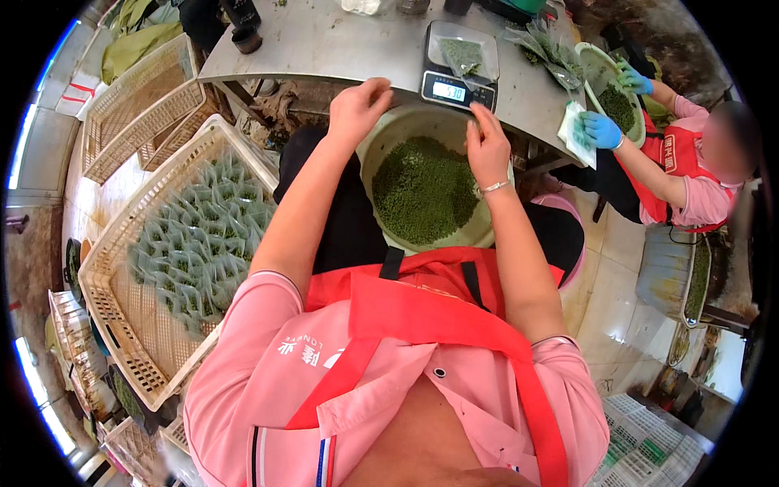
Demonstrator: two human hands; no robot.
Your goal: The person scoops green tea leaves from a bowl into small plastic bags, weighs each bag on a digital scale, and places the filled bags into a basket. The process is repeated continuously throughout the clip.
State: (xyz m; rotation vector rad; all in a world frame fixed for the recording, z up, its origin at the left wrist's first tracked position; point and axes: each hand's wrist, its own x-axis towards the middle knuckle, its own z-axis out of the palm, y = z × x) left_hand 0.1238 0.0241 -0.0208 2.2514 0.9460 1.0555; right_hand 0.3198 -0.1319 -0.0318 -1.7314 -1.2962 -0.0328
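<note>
Left hand (357, 112) near table edge (284, 75); right hand (488, 148) near scale (449, 90) (gap between).

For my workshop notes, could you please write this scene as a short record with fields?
left hand: empty, loosely curled, near the basin
right hand: empty, fingers close to the scale, contact unclear
scale: on the table, carrying one bag
basin: holds green bits
crate: at left, holding many bags
co-worker: at right, wearing blue gloves
</note>
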